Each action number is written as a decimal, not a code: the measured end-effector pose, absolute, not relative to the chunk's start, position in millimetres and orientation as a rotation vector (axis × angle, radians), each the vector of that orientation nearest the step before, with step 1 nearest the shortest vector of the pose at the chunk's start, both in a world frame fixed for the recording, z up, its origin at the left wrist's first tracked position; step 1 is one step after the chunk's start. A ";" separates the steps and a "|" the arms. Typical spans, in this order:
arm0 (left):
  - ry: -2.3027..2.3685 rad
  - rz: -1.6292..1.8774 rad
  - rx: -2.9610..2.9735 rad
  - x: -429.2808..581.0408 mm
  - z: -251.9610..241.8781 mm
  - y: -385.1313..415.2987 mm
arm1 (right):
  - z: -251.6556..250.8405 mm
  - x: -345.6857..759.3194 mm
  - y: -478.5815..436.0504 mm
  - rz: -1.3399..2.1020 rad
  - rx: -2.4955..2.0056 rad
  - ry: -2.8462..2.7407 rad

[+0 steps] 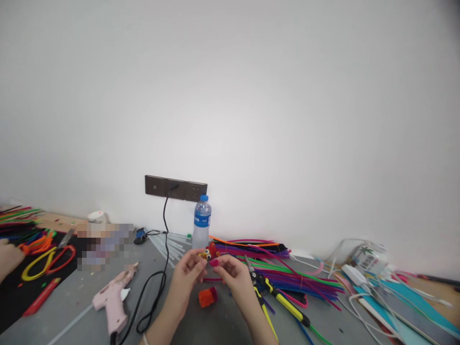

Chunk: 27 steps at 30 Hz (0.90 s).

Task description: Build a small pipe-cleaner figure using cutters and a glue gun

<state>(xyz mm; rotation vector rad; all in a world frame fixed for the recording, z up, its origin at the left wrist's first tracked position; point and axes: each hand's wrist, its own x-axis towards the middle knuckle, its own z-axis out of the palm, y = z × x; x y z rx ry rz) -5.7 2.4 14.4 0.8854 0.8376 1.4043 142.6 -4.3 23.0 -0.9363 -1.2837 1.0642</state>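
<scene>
A small red and yellow pipe-cleaner figure [212,250] with googly eyes is pinched in the fingertips of my left hand [187,274]. Close beside it, my right hand [233,275] is closed on a small magenta fuzzy piece [214,262]; whether that piece touches the figure I cannot tell. On the grey table below my hands sits a little orange piece [206,298] with a dark pink edge. Yellow-and-black pliers [283,302] lie right of my right wrist, partly over a bundle of coloured pipe cleaners [302,278].
Left lies a pink hot glue gun [113,299]; a black cord [165,249] runs up to the wall socket [176,188]. A water bottle [201,223] stands behind my hands. Scissors [50,261] and another person's hand [9,258] are far left. White cables [359,287] tangle at right.
</scene>
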 end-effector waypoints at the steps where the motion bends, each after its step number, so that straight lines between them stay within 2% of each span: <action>1: 0.853 1.383 0.926 -6.8 12.7 4.2 | 23.6 143.5 -4.4 1.048 -0.950 -1.294; 8: 0.922 1.301 1.167 -8.7 9.6 8.2 | 25.4 146.0 -6.8 0.933 -1.000 -1.396; 27: 0.904 1.305 1.158 -11.6 14.0 6.8 | 21.1 143.4 -7.8 0.849 -1.021 -1.432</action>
